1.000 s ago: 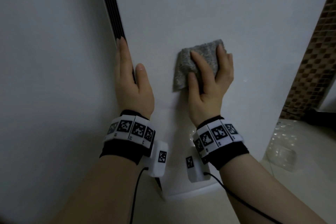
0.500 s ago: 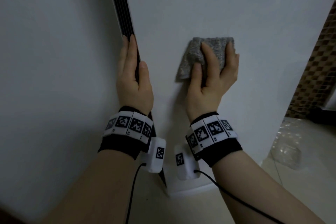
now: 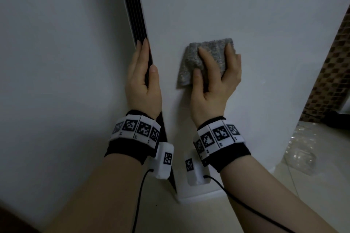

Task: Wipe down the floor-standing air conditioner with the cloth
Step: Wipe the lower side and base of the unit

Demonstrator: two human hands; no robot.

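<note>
The floor-standing air conditioner (image 3: 236,5) is a tall white cabinet filling the middle of the view, with a black vent strip (image 3: 135,11) down its left corner. A folded grey cloth (image 3: 212,53) lies flat on the white front panel. My right hand (image 3: 216,81) presses it there with spread, fairly straight fingers and the thumb on its lower left part. My left hand (image 3: 142,81) rests on the cabinet's left corner, fingers straight along the black strip and thumb on the front face.
A plain white wall (image 3: 56,62) stands close on the left. At the right are a brown mosaic-tiled wall (image 3: 333,73) and crumpled clear plastic (image 3: 301,149) on the pale tiled floor (image 3: 312,195). The cabinet's base (image 3: 198,196) meets the floor between my forearms.
My right hand has turned slightly with the cloth, so the cloth's top edge sits more level. The left hand has stayed on the black strip.
</note>
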